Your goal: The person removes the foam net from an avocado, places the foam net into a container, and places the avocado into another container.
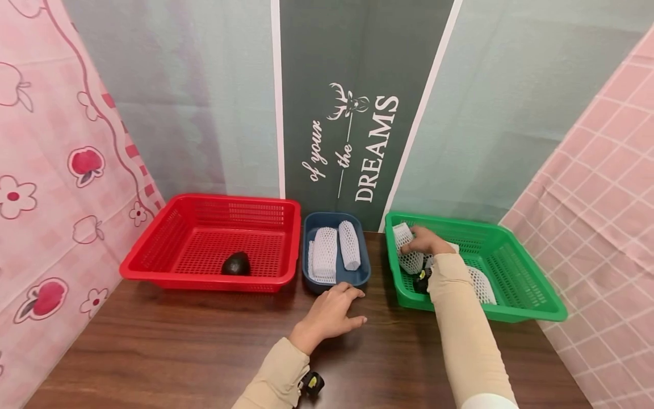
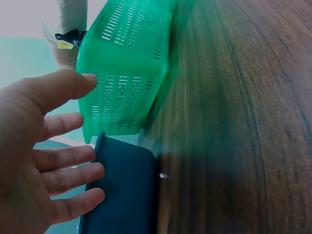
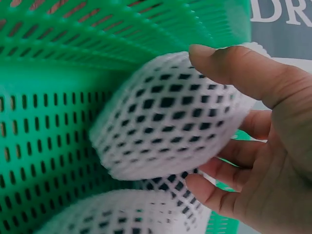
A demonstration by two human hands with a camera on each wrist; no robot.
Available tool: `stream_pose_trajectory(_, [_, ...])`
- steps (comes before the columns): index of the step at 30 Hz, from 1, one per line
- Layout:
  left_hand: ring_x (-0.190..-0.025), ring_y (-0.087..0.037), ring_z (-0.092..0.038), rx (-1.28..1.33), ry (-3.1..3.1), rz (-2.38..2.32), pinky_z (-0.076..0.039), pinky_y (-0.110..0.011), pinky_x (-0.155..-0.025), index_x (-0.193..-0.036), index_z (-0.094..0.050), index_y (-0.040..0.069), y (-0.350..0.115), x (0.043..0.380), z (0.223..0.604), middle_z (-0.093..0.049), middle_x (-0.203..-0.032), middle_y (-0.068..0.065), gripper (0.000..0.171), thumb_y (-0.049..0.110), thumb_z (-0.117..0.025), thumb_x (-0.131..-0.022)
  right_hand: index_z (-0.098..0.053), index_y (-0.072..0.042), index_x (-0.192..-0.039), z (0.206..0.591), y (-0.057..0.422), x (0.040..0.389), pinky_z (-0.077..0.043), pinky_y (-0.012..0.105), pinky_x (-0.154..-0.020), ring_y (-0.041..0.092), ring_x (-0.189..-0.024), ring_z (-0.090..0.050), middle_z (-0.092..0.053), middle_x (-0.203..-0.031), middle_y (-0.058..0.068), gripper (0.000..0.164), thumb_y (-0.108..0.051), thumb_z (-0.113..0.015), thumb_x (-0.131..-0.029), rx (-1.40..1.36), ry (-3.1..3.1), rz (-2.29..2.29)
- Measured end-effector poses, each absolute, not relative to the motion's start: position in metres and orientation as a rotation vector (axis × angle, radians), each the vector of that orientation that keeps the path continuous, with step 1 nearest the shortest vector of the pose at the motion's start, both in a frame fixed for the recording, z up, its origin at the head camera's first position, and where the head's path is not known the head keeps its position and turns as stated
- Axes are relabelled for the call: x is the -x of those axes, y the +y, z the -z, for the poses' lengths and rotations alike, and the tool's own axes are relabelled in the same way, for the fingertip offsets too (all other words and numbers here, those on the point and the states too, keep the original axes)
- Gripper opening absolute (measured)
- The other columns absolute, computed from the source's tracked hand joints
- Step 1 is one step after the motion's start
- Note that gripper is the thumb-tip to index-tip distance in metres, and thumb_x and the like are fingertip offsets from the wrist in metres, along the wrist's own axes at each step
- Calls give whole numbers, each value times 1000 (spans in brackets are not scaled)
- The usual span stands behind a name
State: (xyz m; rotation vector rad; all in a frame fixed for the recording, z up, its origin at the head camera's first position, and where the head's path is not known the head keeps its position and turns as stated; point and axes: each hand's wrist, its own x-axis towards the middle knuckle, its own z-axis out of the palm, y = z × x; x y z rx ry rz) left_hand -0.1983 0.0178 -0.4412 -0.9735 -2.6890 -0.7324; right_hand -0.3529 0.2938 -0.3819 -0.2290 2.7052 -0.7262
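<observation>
My right hand (image 1: 426, 241) reaches into the left part of the green basket (image 1: 531, 272) and grips an avocado in a white foam net (image 3: 165, 117). Its dark skin shows through the mesh, with the thumb on top and fingers beneath. More netted pieces lie under and beside it, such as one foam net (image 3: 112, 214) in the right wrist view. My left hand (image 1: 332, 312) is held with fingers spread at the front rim of the blue bin (image 1: 365, 250); whether it touches the rim, I cannot tell. In the bin lie white foam nets (image 1: 325, 253).
A red basket (image 1: 209, 279) stands at the left with one bare avocado (image 1: 236, 264) near its front wall. All containers sit on a dark wooden table (image 1: 168, 335), against a printed curtain (image 1: 337, 68). Pink cloths hang at both sides.
</observation>
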Motion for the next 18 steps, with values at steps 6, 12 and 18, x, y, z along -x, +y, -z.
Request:
stream_pose_trajectory(6, [-93, -16, -57, 977, -2711, 733, -47, -27, -79, -111, -65, 13, 17, 199, 449, -58, -102, -2, 40, 34, -73, -77, -20, 17, -137, 389, 292, 356, -41, 54, -85, 46, -109, -44, -40, -123, 35, 83, -13, -71, -79, 184, 2701, 735])
stream_pose_trajectory(12, [-93, -16, -57, 969, -2718, 728, -47, -27, -79, -110, -65, 13, 15, 200, 452, -59, -102, -2, 40, 35, -73, -77, -24, 15, -136, 387, 291, 355, -42, 54, -84, 45, -107, -46, -42, -122, 34, 81, -16, -71, -79, 183, 2704, 733])
stream_pose_trajectory(18, [-94, -16, -57, 974, -2740, 735, -46, -27, -80, -110, -65, 13, 12, 201, 449, -59, -103, -2, 41, 36, -73, -78, -18, 18, -138, 388, 292, 354, -36, 56, -92, 49, -121, -33, -29, -135, 38, 85, -19, -67, -79, 210, 2702, 655])
